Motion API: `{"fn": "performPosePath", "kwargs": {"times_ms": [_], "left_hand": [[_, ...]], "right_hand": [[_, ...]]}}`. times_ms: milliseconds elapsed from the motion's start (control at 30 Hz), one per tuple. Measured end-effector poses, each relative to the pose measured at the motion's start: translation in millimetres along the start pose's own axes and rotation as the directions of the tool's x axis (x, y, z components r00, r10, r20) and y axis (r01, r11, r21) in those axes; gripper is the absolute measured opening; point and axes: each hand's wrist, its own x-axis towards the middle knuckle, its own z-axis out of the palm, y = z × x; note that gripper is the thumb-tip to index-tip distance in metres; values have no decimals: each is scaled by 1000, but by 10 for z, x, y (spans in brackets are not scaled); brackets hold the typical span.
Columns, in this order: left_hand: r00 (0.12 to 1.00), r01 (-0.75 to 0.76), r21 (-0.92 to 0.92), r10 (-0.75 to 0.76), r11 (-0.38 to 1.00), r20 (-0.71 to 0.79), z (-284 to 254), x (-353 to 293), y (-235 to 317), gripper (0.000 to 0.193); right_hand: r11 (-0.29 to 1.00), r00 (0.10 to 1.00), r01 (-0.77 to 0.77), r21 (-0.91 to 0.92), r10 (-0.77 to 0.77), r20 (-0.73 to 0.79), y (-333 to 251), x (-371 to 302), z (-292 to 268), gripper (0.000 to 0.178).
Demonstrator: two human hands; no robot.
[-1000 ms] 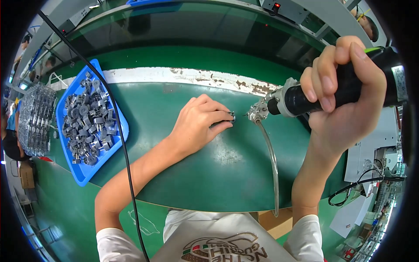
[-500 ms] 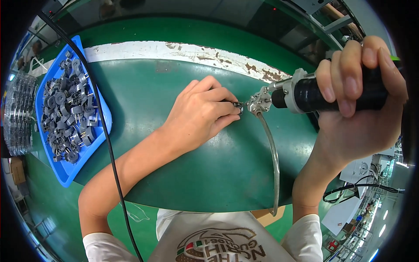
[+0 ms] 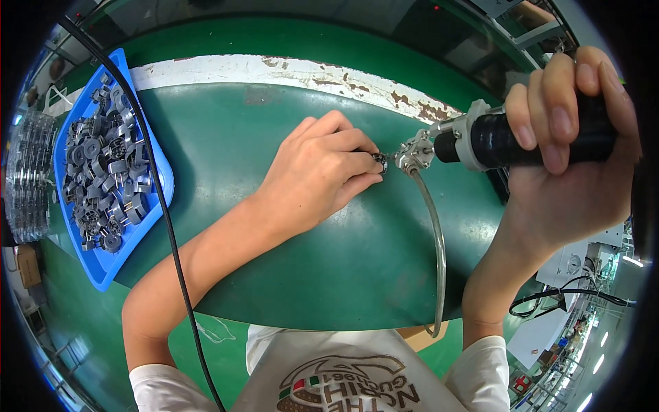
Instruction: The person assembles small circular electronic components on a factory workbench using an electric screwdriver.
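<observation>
A dark green table (image 3: 309, 292) with a smooth, slightly shiny top spreads across the middle, marked by a dull, scuffed patch (image 3: 262, 95) near its far side. A white strip (image 3: 233, 69) with chipped, brownish spots borders that side. On the table's left end lies a blue tray (image 3: 106, 266), holding a heap of small gray parts (image 3: 110, 161).

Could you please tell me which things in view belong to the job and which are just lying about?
In the work:
small dark part, in the left hand
black handheld tool with clear hose, in the right hand
probably blue tray of grey parts

Apparently lying about:
stack of clear plastic pieces, left
cardboard box, lower left
</observation>
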Motion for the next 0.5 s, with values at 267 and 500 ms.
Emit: {"fn": "performPosePath", "kwargs": {"times_ms": [267,500], "left_hand": [[1000,11,-4,-11,1000,21,4,16,4,18],[1000,5,-9,-4,1000,21,-12,21,1,19]], "right_hand": [[977,981,-192,-94,192,-9,-66,138,203,16],[974,979,-206,-94,206,-8,-72,174,189,15]]}}
